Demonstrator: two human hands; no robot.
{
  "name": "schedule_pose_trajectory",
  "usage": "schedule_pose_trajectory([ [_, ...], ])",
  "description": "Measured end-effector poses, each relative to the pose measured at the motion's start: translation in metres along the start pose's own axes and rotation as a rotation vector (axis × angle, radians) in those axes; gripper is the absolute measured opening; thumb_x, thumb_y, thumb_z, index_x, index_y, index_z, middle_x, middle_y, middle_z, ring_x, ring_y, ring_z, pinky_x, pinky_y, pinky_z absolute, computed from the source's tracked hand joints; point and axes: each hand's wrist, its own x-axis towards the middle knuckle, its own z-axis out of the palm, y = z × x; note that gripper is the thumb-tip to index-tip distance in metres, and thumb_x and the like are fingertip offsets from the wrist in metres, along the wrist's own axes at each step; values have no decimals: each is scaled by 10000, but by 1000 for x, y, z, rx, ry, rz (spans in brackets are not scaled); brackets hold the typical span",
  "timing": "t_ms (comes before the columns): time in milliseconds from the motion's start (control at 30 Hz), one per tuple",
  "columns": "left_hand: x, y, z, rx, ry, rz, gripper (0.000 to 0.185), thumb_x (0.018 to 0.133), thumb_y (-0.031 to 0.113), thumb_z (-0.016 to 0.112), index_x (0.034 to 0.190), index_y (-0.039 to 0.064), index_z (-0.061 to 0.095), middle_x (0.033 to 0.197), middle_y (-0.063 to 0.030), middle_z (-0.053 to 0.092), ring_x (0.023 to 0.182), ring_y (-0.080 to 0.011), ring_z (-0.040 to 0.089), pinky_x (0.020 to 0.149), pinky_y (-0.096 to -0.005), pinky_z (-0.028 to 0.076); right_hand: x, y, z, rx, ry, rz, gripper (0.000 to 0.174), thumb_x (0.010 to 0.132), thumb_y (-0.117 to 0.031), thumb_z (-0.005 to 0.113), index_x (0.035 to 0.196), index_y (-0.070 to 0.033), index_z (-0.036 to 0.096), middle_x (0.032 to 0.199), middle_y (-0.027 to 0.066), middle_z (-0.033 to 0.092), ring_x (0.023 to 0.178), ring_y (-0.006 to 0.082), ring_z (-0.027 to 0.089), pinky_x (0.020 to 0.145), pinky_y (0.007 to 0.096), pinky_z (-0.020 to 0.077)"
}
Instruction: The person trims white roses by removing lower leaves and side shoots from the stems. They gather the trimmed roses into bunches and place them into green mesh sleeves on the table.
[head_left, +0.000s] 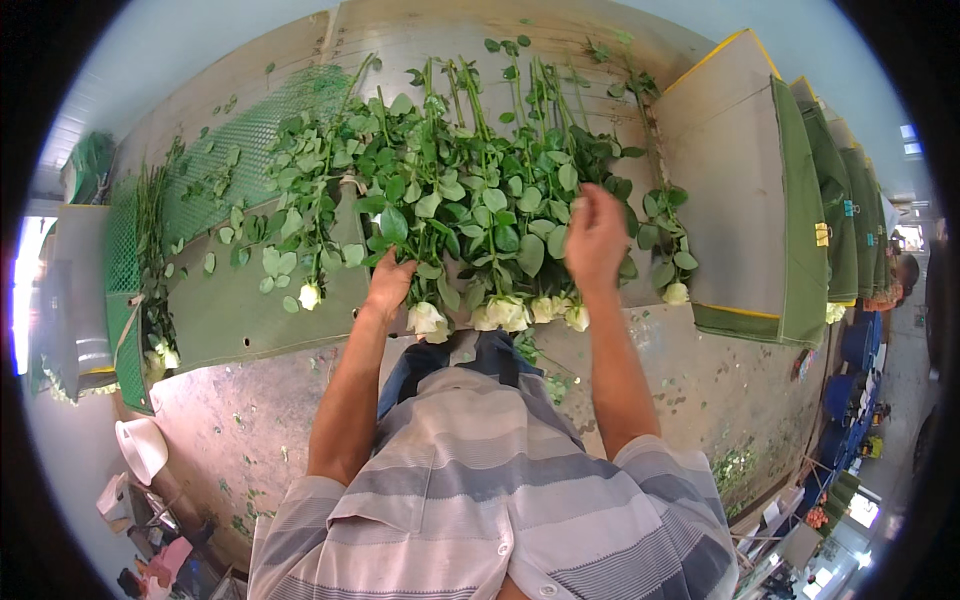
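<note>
White roses (508, 312) with long leafy stems lie in a row on the worktable, blooms towards me and cut ends pointing away. My left hand (390, 283) is closed around the stem of a white rose (425, 319) just behind its bloom; leaves hide some of its fingers. Over the right part of the row is my right hand (598, 244), blurred, its fingers curled close to the leaves. Whether it grips a stem cannot be made out. Single roses lie apart, one left (309, 295) and one right (676, 292).
Green plastic mesh (247, 127) and green cloth (277, 315) cover the table's left part. More roses (154, 225) lie at the far left. A grey upright panel (720, 180) with green cloth borders the right side. A white bucket (142, 450) stands lower left; leaf scraps litter the floor (247, 427).
</note>
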Motion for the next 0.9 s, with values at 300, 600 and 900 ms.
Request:
schedule_pose_trajectory([
  [300, -11, 19, -11, -430, -156, -160, 360, 778, -28, 581, 1135, -7, 537, 1007, -101, 625, 876, -200, 609, 797, -307, 497, -64, -21, 160, 653, -568, 583, 289, 898, -238, 582, 1013, 21, 642, 798, 68, 632, 631, 145, 541, 622, 316, 445],
  [600, 4, -19, 2, -237, -3, -49, 449, 716, 10, 619, 1152, -68, 540, 964, -107, 649, 829, -189, 607, 748, -304, 484, -57, -10, 168, 262, -600, 380, 361, 830, -217, 621, 1103, 20, 615, 1059, 232, 642, 989, 375, 608, 853, 416, 462],
  [900, 2, -24, 10, 304, 87, 44, 427, 691, 97, 657, 1096, -32, 611, 958, -195, 678, 876, -285, 653, 798, -348, 486, -47, -33, 165, -112, -581, 389, 349, 858, -246, 604, 1126, -22, 612, 1040, 218, 645, 945, 411, 608, 822, 480, 486],
])
